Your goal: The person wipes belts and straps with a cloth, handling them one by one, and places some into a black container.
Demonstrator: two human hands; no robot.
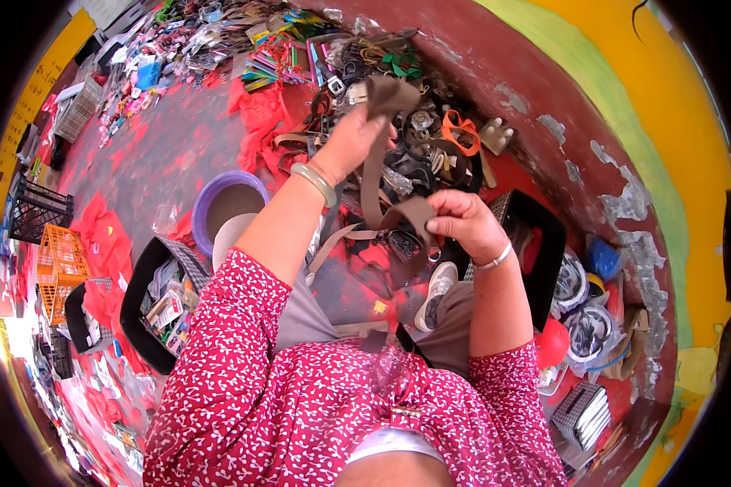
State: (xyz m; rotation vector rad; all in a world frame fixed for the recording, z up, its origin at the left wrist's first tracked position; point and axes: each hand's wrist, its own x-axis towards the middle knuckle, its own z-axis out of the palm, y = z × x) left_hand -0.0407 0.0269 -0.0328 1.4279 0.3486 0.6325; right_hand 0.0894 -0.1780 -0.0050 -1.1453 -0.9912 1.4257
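A wide brown fabric strap [371,185], which looks like a belt, runs between my two hands above the floor. My left hand [356,140] is closed round its upper part, where the strap bends over in a loop. Lower and to the right, my right hand [469,226] pinches another stretch of it between thumb and fingers. Below this hang a dark blurred part and a small metal ring [434,256]. Just beyond my hands lies a tangled heap of belts [421,122], some with metal buckles. An orange looped strap [460,134] rests on the heap.
A purple tub [204,213] stands left of my left forearm. Black bins [140,304] flank my legs, with another black bin [548,268] on the right. An orange crate [60,264] sits far left. A peeling wall [536,122] curves along the right.
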